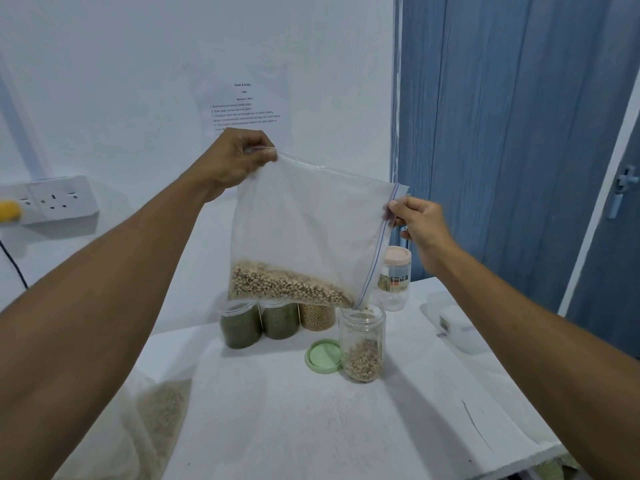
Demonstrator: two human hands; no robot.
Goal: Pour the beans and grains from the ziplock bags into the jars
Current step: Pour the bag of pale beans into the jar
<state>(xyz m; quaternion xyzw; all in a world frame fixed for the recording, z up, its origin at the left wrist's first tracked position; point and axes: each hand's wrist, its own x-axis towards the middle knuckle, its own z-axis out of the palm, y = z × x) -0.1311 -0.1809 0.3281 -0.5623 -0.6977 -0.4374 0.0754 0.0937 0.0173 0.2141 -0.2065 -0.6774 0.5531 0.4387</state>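
The bag (pixel 311 230) is pinched by the left hand (pixel 239 161), raised, and by the right hand (pixel 419 223), lower, so beans (pixel 291 284) seemingly funnel into the jar (pixel 362 341).

A white desk (pixel 277 427) stands against a pale wall that bears a white printed paper sheet (pixel 242 105). At left, a white double wall socket (pixel 59 199) holds a yellow plug (pixel 8 211), with a thin black cable (pixel 15 268) below. A blue wood-grain door (pixel 502 133) with a pale lever handle (pixel 623 192) fills the right. A white rectangular plastic box (pixel 457 327) lies near the desk's right edge.
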